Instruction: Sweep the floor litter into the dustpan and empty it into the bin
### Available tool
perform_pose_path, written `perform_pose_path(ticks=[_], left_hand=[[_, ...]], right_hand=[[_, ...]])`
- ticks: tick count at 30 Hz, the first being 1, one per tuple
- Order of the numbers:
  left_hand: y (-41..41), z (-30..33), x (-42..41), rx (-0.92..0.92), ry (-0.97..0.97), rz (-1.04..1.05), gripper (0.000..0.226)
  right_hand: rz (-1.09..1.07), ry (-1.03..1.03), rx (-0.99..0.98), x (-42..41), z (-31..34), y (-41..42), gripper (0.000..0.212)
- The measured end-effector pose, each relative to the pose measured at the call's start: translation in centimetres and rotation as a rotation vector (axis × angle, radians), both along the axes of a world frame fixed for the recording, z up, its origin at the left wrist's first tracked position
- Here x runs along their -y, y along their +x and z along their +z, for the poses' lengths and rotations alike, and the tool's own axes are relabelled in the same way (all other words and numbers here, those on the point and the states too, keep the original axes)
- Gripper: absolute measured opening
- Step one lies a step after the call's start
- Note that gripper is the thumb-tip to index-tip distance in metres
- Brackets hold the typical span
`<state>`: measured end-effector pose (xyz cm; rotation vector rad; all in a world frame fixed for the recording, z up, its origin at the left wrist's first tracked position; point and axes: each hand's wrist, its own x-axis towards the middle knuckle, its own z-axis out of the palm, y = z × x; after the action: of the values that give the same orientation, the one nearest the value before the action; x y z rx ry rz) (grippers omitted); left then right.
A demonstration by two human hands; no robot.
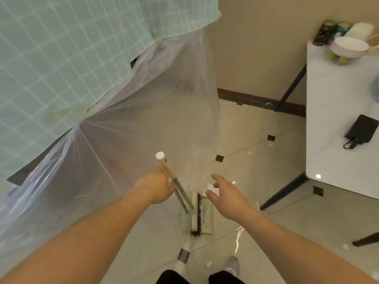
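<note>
Nearest you, white litter (pixel 209 264) lies on the floor (pixel 266 232) between your shoes, with another bit off to the right near a surface leg. Your left hand (pixel 155 186) grips the handles (pixel 180 191), fingers curled round both poles just below the white cap. Your right hand (pixel 223 193) hangs beside them, fingers spread and relaxed, holding nothing, reaching toward the poles.

Below your hands the dustpan (pixel 207 214) stands on the floor with the brush (pixel 195 214) docked against it; a white scrap seems to lie at the pan's far edge, though your right hand covers most of it, so that is a guess.

To do this step well, take one pole in the right hand before you loosen the left, so neither tool topples. Part brush from pan, set the pan lip flat on the tile behind the nearest litter, and draw the brush toward it in short strokes; the floor looks glossy, so light scraps may skate past the lip. Gather the bits by your shoes first, then work outward.

Further off, more specks sit near the dark tile insets. A clear plastic sheet (pixel 143 119) hangs from the green checked cloth on the left. No bin is in view, so you will need to find it before emptying.
</note>
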<state>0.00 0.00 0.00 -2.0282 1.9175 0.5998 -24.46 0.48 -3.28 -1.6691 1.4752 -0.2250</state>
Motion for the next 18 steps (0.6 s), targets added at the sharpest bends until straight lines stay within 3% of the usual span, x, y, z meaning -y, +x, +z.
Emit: perform_pose_path(ticks=[5,9,15,18], left_hand=[[1.8,-2.3,3.1,0.033,0.04,-0.046,0.043],[3.5,-5.9,6.3,0.018,0.127,-0.092,0.046],[6.0,-12.1,11.4,0.032,0.259,-0.387,0.048],[6.3,-14.0,12.2,-0.045,0.407,-0.534,0.046]], right_hand=[[-0.015,0.199,0.038,2.8,-2.1,3.3,0.049],[-0.03,0.296,0.026,4.4,-4.4,5.6,0.05],[-0.223,0.396,0.12,6.7,-7.1,11.0,0.061],[-0.16,0.41,0.132,7.2,-8.6,14.3,0.073]])
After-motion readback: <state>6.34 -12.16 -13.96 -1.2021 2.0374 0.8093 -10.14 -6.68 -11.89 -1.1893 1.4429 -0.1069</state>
